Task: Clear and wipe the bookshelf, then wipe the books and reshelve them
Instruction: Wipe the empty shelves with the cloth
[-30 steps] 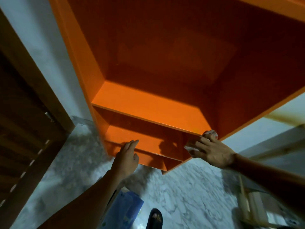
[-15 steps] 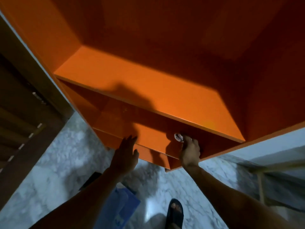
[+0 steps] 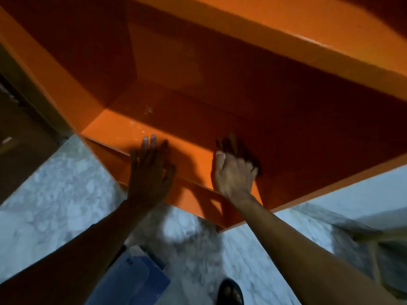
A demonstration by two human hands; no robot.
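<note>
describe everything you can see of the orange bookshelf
The orange bookshelf is a glossy, painted-looking unit with flat side panels, a darker shadowed back and horizontal boards. It stands on a pale marbled floor. No books show in the visible compartments. The lit board bears small shiny specks, perhaps wet drops. The left hand lies flat, fingers straight, on that board's front edge. The right hand, blurred, rests curled on the same board; whether it holds a cloth cannot be told.

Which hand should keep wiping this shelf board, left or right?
Right. The right hand is curled on the shelf board, apparently around something, though blur hides what. The left hand lies flat with straight fingers at the front edge, likely bracing.
</note>
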